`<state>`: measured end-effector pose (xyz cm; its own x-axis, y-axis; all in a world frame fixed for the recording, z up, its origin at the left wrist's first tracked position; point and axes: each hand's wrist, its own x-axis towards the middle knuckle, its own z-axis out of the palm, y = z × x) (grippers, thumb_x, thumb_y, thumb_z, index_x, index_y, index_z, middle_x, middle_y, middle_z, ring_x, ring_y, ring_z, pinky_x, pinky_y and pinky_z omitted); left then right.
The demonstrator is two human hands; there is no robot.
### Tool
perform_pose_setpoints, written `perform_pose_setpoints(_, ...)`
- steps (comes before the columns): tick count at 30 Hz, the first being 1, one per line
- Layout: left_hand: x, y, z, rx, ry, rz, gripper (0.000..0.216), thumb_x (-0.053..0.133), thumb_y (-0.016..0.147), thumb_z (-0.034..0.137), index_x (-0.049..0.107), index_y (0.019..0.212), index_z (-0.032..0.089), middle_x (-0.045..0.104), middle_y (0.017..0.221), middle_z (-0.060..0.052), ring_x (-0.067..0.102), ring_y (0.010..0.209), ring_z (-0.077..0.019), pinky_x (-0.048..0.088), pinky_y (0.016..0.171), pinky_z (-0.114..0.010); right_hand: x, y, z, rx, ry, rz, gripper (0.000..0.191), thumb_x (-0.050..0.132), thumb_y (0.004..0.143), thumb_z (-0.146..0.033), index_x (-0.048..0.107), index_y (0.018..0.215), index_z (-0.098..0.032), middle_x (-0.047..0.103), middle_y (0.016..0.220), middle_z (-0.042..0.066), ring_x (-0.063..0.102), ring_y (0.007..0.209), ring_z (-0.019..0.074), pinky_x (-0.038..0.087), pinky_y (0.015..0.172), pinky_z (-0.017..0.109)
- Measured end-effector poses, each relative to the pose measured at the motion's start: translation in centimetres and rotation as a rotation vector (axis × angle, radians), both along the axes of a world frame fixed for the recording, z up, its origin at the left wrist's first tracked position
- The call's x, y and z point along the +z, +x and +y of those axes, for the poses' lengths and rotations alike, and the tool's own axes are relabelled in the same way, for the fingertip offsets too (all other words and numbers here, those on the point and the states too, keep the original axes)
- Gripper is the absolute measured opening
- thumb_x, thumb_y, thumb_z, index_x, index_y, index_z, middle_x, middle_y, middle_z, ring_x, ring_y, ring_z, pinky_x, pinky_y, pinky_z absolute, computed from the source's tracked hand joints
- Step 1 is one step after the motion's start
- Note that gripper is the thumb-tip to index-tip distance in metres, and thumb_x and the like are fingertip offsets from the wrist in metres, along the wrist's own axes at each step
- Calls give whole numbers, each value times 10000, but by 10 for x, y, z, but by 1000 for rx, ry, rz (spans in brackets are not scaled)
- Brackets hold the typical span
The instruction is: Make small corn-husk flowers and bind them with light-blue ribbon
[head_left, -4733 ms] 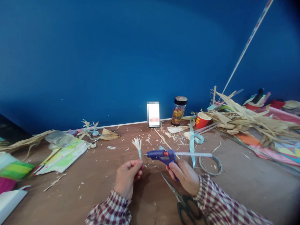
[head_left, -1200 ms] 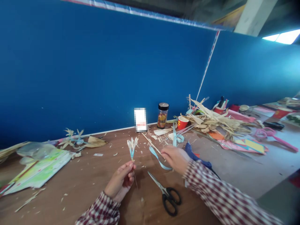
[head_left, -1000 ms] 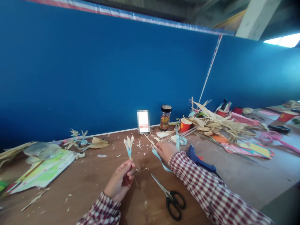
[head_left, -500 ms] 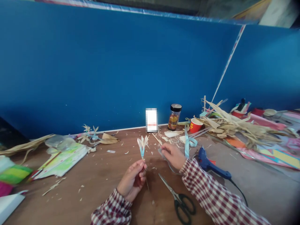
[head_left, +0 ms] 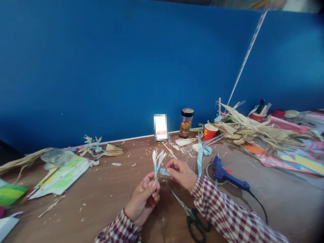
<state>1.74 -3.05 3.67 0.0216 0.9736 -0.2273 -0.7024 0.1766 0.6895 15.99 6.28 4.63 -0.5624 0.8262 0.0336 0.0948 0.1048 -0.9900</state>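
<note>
My left hand (head_left: 145, 194) pinches the thin stem of a small handmade flower (head_left: 158, 159), its pale husk-like petals pointing up and light blue wrapping below them. Closed at the fingertips, my right hand (head_left: 182, 173) holds the end of a light blue ribbon (head_left: 165, 171) just right of the flower's wrapped stems; ribbon and stems look slightly apart. Below my right hand lie black-handled scissors (head_left: 191, 216), blades pointing up and left. The lower stem is partly hidden by my left fingers.
A blue glue gun (head_left: 225, 173) with a cord lies right of my right forearm. Behind it are a ribbon loop (head_left: 204, 151), a red paper cup (head_left: 210, 131), a lidded jar (head_left: 186, 123) and heaped dry husks (head_left: 248, 128). Painted paper (head_left: 62, 175) lies at left, scraps around.
My right hand has brought the ribbon end left and up beside the flower. My left hand still grips the stem, now with the petals spread a little differently. The view has shifted slightly.
</note>
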Motion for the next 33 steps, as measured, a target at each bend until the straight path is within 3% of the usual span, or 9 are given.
perform_pose_setpoints(5, 0, 2, 1, -22, -20, 22, 555, 719, 617, 201, 501, 1127, 170, 499, 579, 39, 355, 424, -25, 324, 415, -153, 3, 1, -4, 16, 42, 34, 123, 565, 733, -279, 523, 778, -173, 519, 637, -33, 448, 551, 84, 356, 526, 214)
perform_pose_setpoints(23, -11, 1, 2, -2, -116, 23, 377, 727, 600, 164, 625, 963, 171, 553, 578, 21, 396, 422, -14, 343, 423, -137, -5, -7, -16, -17, -69, 108, 198, 576, 709, -276, 399, 743, -192, 453, 581, -67, 384, 489, 71, 291, 475, 197)
perform_pose_setpoints(29, -12, 1, 2, 12, -131, 55, 379, 736, 587, 170, 620, 948, 155, 564, 582, 14, 400, 422, -14, 339, 422, -139, -4, -8, -17, -19, -35, 93, 194, 568, 712, -259, 389, 749, -193, 462, 598, -61, 403, 512, 74, 315, 497, 200)
perform_pose_setpoints(33, -10, -2, 3, -2, -86, 61, 451, 712, 624, 171, 560, 1048, 152, 552, 582, 21, 382, 419, -13, 330, 422, -142, -3, -6, -15, -56, 74, 4, 160, 552, 714, -233, 398, 739, -192, 493, 619, -50, 437, 539, 84, 347, 526, 211)
